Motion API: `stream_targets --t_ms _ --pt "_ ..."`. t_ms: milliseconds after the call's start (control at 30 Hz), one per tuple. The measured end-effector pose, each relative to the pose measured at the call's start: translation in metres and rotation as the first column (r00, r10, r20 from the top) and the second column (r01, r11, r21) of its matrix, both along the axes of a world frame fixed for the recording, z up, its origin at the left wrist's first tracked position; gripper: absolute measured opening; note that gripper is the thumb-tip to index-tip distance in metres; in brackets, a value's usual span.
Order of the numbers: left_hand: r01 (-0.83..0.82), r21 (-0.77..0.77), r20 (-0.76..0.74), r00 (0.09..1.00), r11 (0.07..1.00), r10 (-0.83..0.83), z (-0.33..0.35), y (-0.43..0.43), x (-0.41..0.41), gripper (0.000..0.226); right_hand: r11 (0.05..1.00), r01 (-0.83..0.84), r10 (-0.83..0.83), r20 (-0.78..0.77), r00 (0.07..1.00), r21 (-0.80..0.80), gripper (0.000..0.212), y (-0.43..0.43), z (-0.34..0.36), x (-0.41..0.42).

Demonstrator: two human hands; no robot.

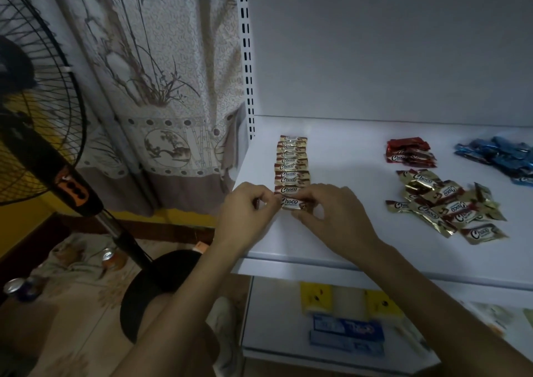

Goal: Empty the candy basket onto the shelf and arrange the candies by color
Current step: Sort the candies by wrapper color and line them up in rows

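Pinching a gold Choco candy (pixel 291 202), left hand (pixel 248 209) and right hand (pixel 328 212) extend the gold row (pixel 292 163) at six o'clock. Next it probably needs squaring up, then release.

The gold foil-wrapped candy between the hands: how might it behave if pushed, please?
The gold foil-wrapped candy is probably light: the left hand and right hand pinch only its ends. Flat, it should slide rather than roll on the smooth white shelf. Its crimped ends likely flex.

Single head-worn wide-angle view, forward and down, close over the white shelf (pixel 346 160).
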State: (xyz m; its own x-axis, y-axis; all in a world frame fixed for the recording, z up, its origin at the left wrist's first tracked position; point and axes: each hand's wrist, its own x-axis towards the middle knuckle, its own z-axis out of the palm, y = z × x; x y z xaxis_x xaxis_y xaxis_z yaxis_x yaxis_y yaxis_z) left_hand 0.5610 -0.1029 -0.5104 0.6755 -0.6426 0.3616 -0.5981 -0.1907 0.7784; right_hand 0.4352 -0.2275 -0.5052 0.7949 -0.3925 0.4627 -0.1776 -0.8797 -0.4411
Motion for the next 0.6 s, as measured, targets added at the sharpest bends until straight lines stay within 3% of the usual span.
stream_targets --t_ms 67,133,300,500,600 --pt "-0.022 0.063 0.103 0.995 0.998 0.016 -0.003 -0.001 0.0 0.022 0.994 0.027 -0.031 -0.032 0.999 -0.109 0.029 -0.003 -0.006 0.001" --pt "-0.054 0.039 0.157 0.986 0.998 0.047 -0.008 -0.003 0.001 0.03 0.992 0.06 -0.063 -0.025 0.998 -0.107 0.029 -0.006 -0.006 0.002" --pt "-0.027 -0.015 0.094 0.995 1.0 0.028 -0.006 0.0 0.002 0.056 0.992 0.065 -0.071 -0.048 0.996 -0.106 0.03 -0.009 -0.006 0.006" --pt "0.027 -0.244 -0.184 0.98 0.97 -0.073 -0.001 0.006 -0.003 0.046 0.997 0.065 -0.067 -0.067 0.996 -0.031 0.032 -0.009 -0.011 0.01" --pt "-0.029 -0.383 -0.444 0.882 0.923 -0.157 0.014 0.001 -0.005 0.031 0.996 0.035 -0.04 0.064 0.997 0.078 0.031 -0.005 -0.007 0.008"
